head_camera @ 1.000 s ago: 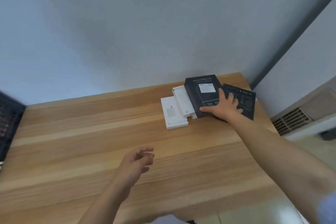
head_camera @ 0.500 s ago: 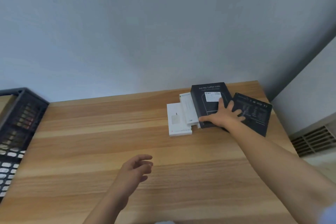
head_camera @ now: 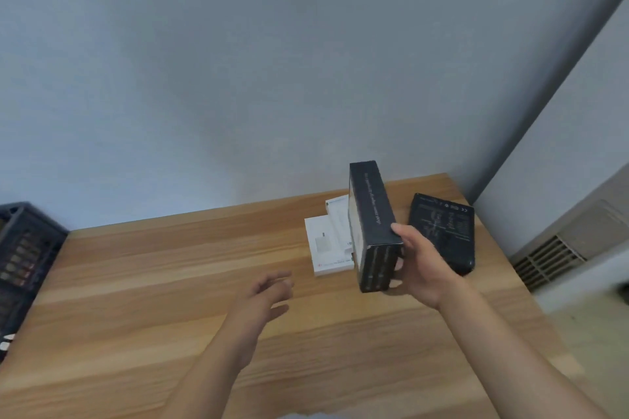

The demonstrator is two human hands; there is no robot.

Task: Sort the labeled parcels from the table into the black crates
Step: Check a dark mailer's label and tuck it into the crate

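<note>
My right hand grips a black box by its near end and holds it tilted on edge above the wooden table. Two white boxes lie flat just left of it, the farther one partly hidden behind the black box. A flat black parcel lies on the table behind my right hand. My left hand hovers over the table with fingers loosely spread, holding nothing. A black crate stands at the left edge.
A grey wall rises behind the table. To the right, past the table's edge, a white unit with a vent grille stands on the floor. The crate holds several small items.
My right hand went from lying flat on the black box to gripping it and lifting it up on edge. My left hand rose a little toward it.
</note>
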